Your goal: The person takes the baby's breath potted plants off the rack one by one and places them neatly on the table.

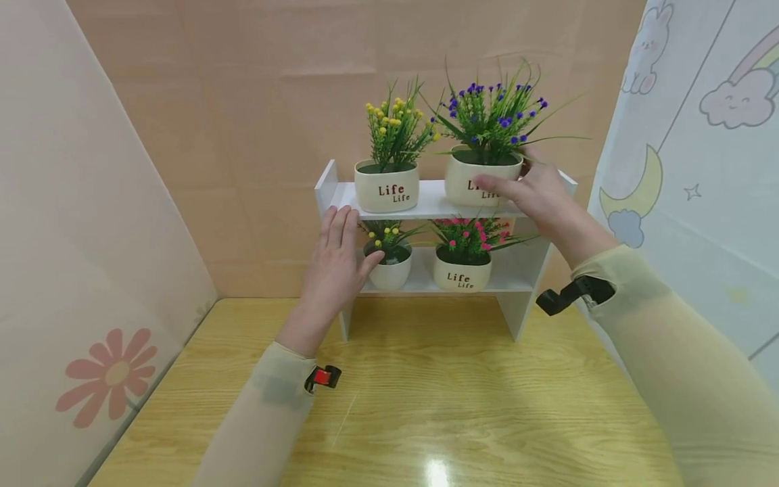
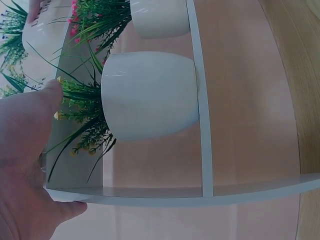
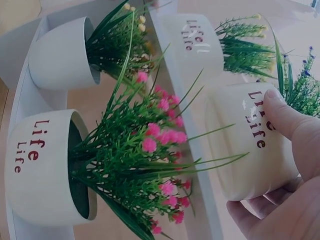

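Observation:
My right hand (image 1: 541,193) grips a cream pot of purple flowers (image 1: 483,177) at the right of the upper shelf, thumb across its "Life" lettering and fingers curled round its side. In the right wrist view the same pot (image 3: 250,155) tilts a little over the board's edge. My left hand (image 1: 337,253) rests at the left end of the white shelf (image 1: 433,197), fingers straight against the upper board. Left of the gripped pot stands a cream pot of yellow flowers (image 1: 387,189). Below are a plain white pot (image 2: 150,95) with yellow flowers and a pot of pink flowers (image 3: 45,170).
The two-tier shelf stands at the back of a wood-grain table (image 1: 426,392). Close behind it hangs a peach cloth (image 1: 243,135). A pale panel with a flower print (image 1: 115,372) borders the left, and a cartoon-printed panel (image 1: 688,203) the right.

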`<state>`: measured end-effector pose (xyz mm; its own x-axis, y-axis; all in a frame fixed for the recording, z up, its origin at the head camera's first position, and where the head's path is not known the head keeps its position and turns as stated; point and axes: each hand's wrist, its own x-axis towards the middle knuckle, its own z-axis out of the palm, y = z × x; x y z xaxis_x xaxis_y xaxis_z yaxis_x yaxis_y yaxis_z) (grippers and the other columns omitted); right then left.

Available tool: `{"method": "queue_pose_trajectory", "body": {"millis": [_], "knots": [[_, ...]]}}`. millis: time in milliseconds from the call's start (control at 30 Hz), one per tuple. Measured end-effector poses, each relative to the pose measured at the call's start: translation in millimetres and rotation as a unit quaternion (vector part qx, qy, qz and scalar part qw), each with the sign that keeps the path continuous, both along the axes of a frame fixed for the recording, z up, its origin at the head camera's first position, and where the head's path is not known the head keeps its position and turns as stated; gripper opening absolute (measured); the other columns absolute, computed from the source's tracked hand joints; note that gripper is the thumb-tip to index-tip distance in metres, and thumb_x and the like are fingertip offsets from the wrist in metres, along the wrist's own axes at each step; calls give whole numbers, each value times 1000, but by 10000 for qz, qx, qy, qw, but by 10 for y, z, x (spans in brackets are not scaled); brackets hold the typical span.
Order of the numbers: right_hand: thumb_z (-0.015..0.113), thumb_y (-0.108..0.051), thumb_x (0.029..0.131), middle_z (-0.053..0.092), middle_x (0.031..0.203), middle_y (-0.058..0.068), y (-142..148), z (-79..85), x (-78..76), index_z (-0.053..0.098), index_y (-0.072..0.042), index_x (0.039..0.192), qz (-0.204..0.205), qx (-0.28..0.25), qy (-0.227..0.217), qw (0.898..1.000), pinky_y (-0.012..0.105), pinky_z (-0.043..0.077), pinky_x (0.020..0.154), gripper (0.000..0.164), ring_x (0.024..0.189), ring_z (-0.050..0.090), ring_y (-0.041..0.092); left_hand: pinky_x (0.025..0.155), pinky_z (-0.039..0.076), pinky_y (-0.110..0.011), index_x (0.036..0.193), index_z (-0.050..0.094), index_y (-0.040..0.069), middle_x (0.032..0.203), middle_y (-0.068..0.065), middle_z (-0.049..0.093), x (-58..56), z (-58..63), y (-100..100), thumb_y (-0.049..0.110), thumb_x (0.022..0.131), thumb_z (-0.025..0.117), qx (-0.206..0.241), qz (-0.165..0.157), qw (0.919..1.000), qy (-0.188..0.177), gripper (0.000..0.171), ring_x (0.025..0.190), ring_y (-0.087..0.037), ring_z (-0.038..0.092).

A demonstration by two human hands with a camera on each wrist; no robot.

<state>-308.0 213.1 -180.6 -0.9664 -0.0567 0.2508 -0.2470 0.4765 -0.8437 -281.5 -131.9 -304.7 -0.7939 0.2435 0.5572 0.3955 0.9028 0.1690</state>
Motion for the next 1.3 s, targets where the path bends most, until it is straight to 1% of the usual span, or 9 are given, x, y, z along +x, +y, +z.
{"method": "queue_pose_trajectory", "body": {"millis": [233, 433, 600, 700, 867, 1000, 1100, 1233, 1300], "knots": [[87, -55, 94, 55, 156, 8, 24, -4, 143, 34, -36, 171, 49, 70, 176, 9998, 54, 35, 121, 95, 144, 46, 27, 137, 11, -46, 171, 20, 2, 177, -19, 21, -6, -3, 10, 49, 109, 68, 32, 13, 10000, -5, 92, 169, -36, 4], [83, -66, 92, 51, 161, 12, 56, -7, 253, 24, -40, 174, -161, 403, 28, 9991, 61, 34, 120, 105, 147, 44, 33, 136, 12, -48, 171, 20, 2, 177, -19, 21, -19, -13, 16, 49, 109, 68, 62, 8, 10000, -1, 92, 169, -36, 4], [84, -64, 92, 53, 157, 9, 66, -31, 332, 34, -39, 170, -152, 362, 103, 9992, 56, 39, 110, 95, 141, 45, 30, 136, 17, -51, 171, 20, 2, 177, -18, 21, -32, -19, 21, 50, 109, 69, 104, 4, 9999, 21, 92, 169, -36, 5], [84, -60, 94, 52, 159, 6, 75, -37, 375, 37, -41, 168, -44, 198, 150, 9997, 57, 37, 115, 90, 145, 43, 28, 135, 19, -52, 171, 20, 3, 177, -18, 21, -39, -21, 23, 50, 109, 69, 126, 19, 9999, 11, 92, 169, -35, 5], [83, -62, 94, 47, 167, 7, 114, -34, 470, 30, -44, 171, -105, 320, 96, 9994, 65, 33, 122, 95, 154, 38, 32, 135, 19, -52, 171, 19, 3, 177, -18, 20, -40, -17, 17, 50, 109, 68, 127, 45, 9999, -14, 92, 169, -35, 5], [84, -56, 96, 50, 163, 3, 129, -54, 553, 39, -42, 167, -40, 284, 221, 9993, 55, 40, 114, 85, 147, 45, 27, 136, 16, -50, 172, 19, 2, 177, -18, 20, -50, -20, 10, 50, 110, 67, 100, 45, 9999, -16, 92, 169, -35, 3], [83, -53, 98, 44, 164, 0, 154, -70, 623, 41, -43, 166, 49, 272, 233, 9993, 52, 40, 114, 80, 148, 45, 26, 136, 14, -48, 172, 19, 2, 177, -19, 21, -61, -26, 6, 51, 110, 66, 65, 46, 10000, 21, 92, 169, -35, 4], [82, -52, 99, 37, 169, -1, 201, -101, 695, 36, -44, 169, 89, 319, 110, 9994, 59, 36, 121, 84, 157, 39, 28, 136, 14, -47, 172, 19, 2, 177, -19, 21, -62, -24, 13, 52, 110, 66, 34, 77, 10000, 9, 92, 169, -35, 4], [83, -49, 99, 38, 168, -3, 227, -126, 721, 36, -44, 169, 145, 241, 85, 9996, 60, 34, 124, 84, 159, 37, 27, 136, 13, -47, 172, 19, 2, 177, -18, 20, -55, -19, 22, 51, 110, 66, 31, 106, 9999, -34, 92, 169, -35, 3]]}}
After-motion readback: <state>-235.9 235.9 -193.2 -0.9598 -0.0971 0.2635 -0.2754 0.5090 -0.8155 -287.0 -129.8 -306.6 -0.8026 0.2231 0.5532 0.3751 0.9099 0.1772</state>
